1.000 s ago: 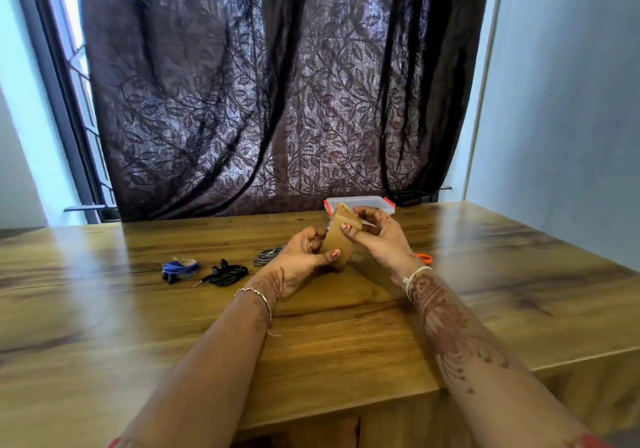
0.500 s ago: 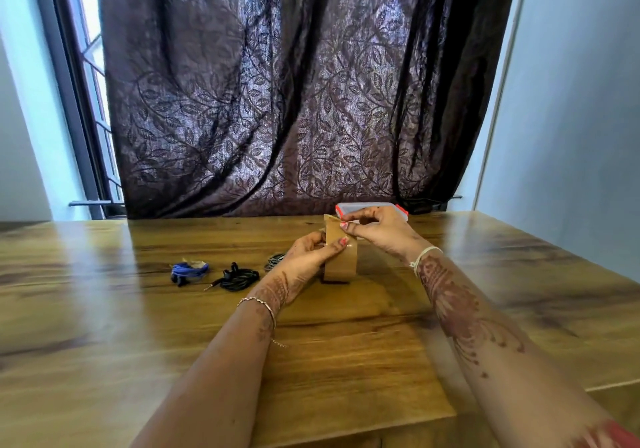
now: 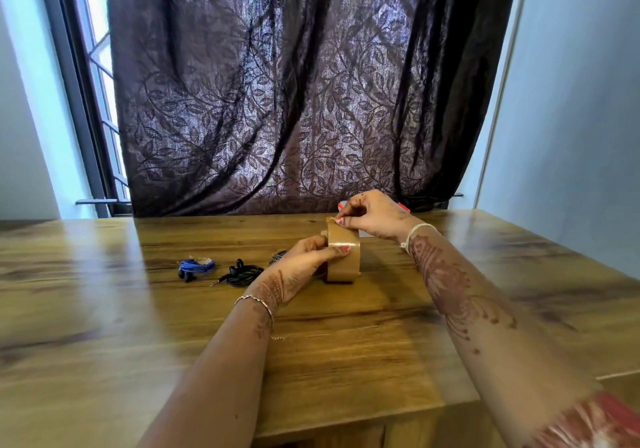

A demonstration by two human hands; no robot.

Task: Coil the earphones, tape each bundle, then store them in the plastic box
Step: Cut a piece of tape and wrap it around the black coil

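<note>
Blue earphones (image 3: 195, 267) lay coiled on the wooden table (image 3: 104, 326), far left of the hands. Black earphones (image 3: 242, 273) sat bundled just right of them, jack pointing left. A grey coil (image 3: 278, 256) was mostly hidden behind the left hand (image 3: 304, 264). That hand was closed around the brown tape roll (image 3: 343, 253), thumb across its face, roll standing on edge on the table. Right hand (image 3: 372, 214) hovered over the roll's top, fingertips (image 3: 341, 220) pinched on the loose tape end. Plastic box (image 3: 403, 207) was almost fully hidden behind the right hand at the table's far edge, only red clips showing. Dark curtain (image 3: 294, 84) hung behind.
</note>
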